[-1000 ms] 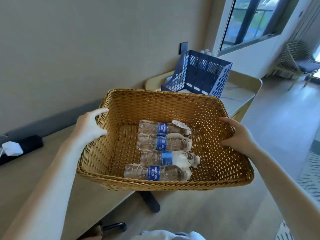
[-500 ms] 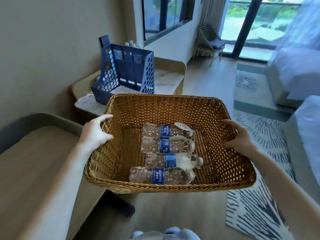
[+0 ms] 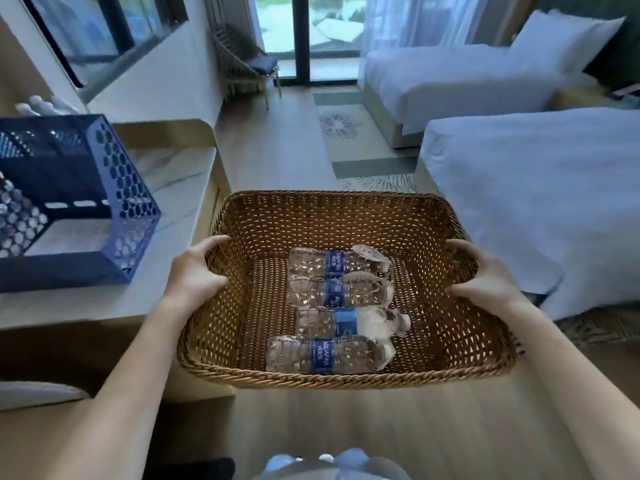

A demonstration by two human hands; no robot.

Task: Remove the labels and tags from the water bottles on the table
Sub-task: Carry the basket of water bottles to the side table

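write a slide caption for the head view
Left hand and right hand hold a wicker basket by its side walls, four water bottles lying inside with blue labels on.

Wicker basket — four water bottles lying side by side, pale table — blue rack

Hotel-style bedroom: 2 white-sheeted beds, patterned rug, wicker chair beside glass door.
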